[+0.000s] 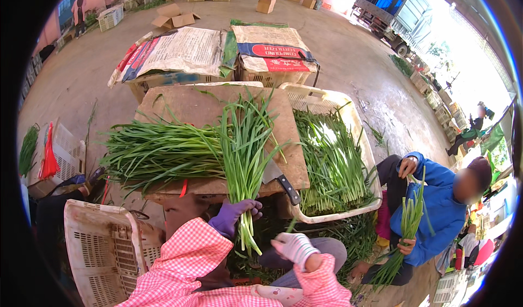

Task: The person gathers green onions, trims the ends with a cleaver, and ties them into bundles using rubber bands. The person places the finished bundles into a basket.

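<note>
My left hand [235, 213], in a purple glove, grips a bunch of green garlic chives [245, 159] near the stem ends. The stems point down towards my lap, and the leaves spread over a wooden board [282, 114]. My right hand [295, 245], in a striped glove, is just right of the stems and apart from them. Motion blurs its fingers, so whether they hold anything is unclear. A larger heap of chives [167, 151] lies across the board's left side. A knife with a black handle [289, 189] rests at the board's right edge, its blade partly under leaves.
Right of the board, a white plastic crate [365, 143] holds chives. Another crate [102, 249] stands at my left. Crates covered with fertilizer sacks [179, 53] stand beyond the board. A person in a blue jacket [429, 209] sits at right, holding chives. Loose leaves [347, 241] cover the ground.
</note>
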Tool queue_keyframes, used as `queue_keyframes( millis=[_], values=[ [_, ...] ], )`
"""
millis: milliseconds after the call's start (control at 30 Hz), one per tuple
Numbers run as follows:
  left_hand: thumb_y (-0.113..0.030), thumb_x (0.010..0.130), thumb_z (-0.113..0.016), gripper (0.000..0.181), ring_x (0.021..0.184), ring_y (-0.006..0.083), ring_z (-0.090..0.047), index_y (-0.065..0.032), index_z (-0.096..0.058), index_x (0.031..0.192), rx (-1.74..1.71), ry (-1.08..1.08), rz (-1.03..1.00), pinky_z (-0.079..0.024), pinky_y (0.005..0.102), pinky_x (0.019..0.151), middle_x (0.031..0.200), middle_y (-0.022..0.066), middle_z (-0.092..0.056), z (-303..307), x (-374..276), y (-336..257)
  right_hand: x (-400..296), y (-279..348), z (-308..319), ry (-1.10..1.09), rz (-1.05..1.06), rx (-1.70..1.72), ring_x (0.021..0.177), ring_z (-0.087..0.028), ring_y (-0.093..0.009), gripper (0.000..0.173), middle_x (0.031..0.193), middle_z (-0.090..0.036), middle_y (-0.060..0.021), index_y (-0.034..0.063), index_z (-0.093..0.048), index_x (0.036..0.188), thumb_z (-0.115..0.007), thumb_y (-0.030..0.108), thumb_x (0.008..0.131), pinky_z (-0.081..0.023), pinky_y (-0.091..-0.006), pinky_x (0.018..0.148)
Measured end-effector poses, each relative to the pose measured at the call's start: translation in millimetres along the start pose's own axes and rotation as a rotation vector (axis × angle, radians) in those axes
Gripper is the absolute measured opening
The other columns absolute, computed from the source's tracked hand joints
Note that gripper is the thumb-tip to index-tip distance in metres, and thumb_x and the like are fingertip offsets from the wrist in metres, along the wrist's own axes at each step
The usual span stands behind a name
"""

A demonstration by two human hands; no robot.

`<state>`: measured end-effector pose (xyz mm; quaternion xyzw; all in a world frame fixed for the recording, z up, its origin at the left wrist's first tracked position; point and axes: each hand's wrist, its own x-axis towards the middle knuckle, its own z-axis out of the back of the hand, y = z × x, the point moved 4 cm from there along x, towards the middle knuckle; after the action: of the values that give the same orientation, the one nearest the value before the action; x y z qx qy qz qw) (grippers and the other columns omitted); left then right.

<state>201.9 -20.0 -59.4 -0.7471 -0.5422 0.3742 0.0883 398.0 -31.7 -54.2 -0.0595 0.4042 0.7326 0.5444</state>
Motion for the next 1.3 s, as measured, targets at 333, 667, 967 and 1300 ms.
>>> queue_keyframes(
  millis=[333,667,967,1300],
  values=[
    [-0.005,0.078,-0.059,0.055,0.071,0.0117,-0.057,0.0044,-0.038,0.128,-0.112,0.143,0.047,-0.053,0.0344,0.076,0.091,0.0114,-0.058,-10,-16,-15,140,64,146,-0.474,0.099,-0.477,0.081,-0.062,-0.033,0.033,0.091,-0.064,-0.0157,0.0093,-0.066,0.093,-0.064,0.038,0.076,-0.05,-0.0411,0.072],
    [-0.005,0.079,-0.057,0.044,0.066,0.0103,-0.054,0.0025,-0.044,0.121,-0.209,0.162,-0.007,-0.053,0.0323,0.072,0.089,0.0107,-0.058,-6,-15,-33,123,20,190,-0.609,0.07,-0.321,0.082,-0.062,-0.032,0.028,0.086,-0.065,-0.0154,0.0086,-0.067,0.09,-0.062,0.029,0.071,-0.049,-0.0379,0.076],
    [-0.005,0.085,-0.052,0.032,0.086,0.0168,-0.062,0.0027,-0.049,0.117,-0.175,0.041,-0.026,-0.052,0.0356,0.085,0.107,0.0157,-0.06,-10,-7,-12,1,23,77,-0.491,0.228,0.454,0.054,-0.044,-0.005,0.04,0.059,-0.049,0.0045,0.0063,-0.062,0.112,-0.065,0.008,0.073,-0.039,-0.0205,0.05],
    [-0.006,0.082,-0.058,0.034,0.09,0.0289,-0.062,0.0031,-0.051,0.114,-0.088,0.114,0.105,-0.051,0.0428,0.083,0.102,0.0205,-0.061,3,-2,24,-15,65,-9,-0.44,0.301,0.118,0.056,-0.055,-0.026,0.025,0.061,-0.053,-0.0102,0.0178,-0.067,0.101,-0.062,0.024,0.077,-0.046,-0.0346,0.055]
  ],
)
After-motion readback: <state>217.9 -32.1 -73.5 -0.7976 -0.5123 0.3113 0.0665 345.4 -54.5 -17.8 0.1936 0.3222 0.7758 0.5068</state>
